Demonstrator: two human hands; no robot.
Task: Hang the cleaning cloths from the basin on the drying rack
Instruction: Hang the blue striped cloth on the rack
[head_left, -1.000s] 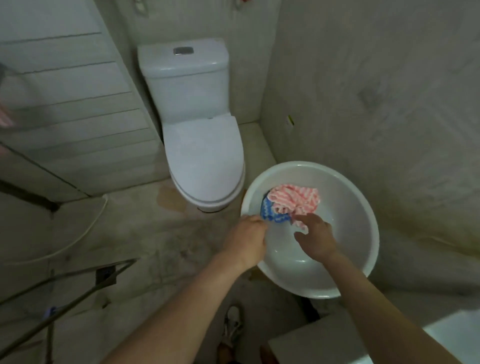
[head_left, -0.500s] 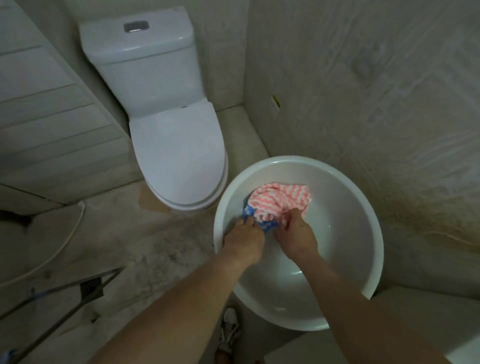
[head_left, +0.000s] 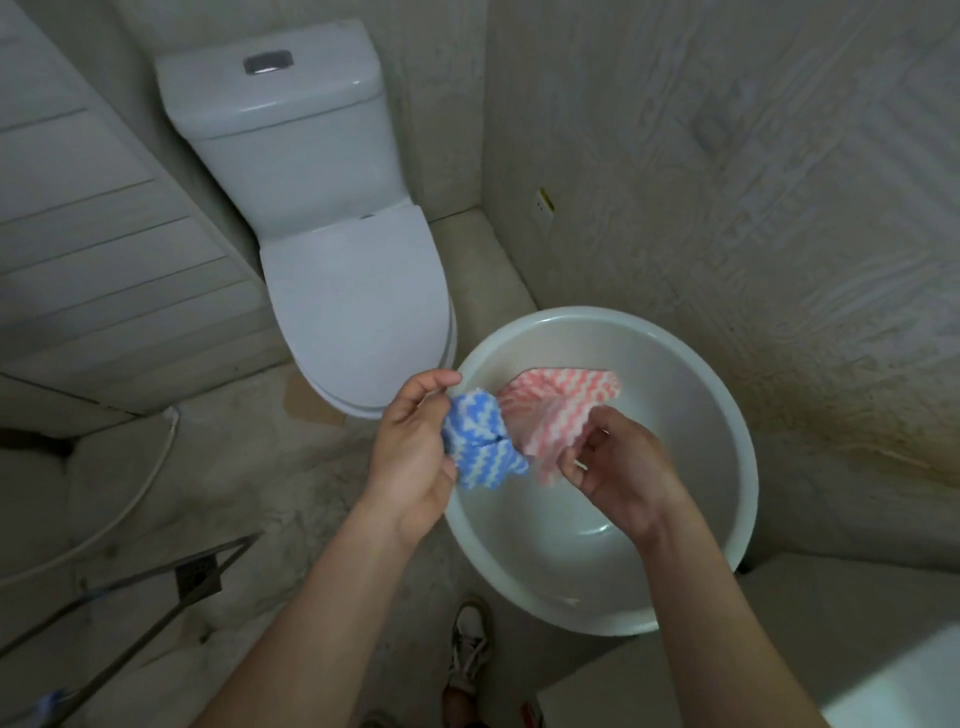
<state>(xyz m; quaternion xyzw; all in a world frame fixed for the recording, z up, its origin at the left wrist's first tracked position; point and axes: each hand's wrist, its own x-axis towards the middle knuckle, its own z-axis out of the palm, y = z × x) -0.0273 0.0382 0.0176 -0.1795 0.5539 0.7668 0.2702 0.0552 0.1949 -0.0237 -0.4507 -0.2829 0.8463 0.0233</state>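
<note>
Blue cloth (head_left: 480, 447) is bunched in the left hand (head_left: 410, 452), pink cloth (head_left: 550, 415) pinched by the right hand (head_left: 618, 467), both lifted over the basin (head_left: 727, 415). Drying rack (head_left: 156, 592) sits down-left, so the left hand's nearer.

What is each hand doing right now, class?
Left hand: closed on the blue cloth.
Right hand: pinching the pink cloth above the basin.
</note>
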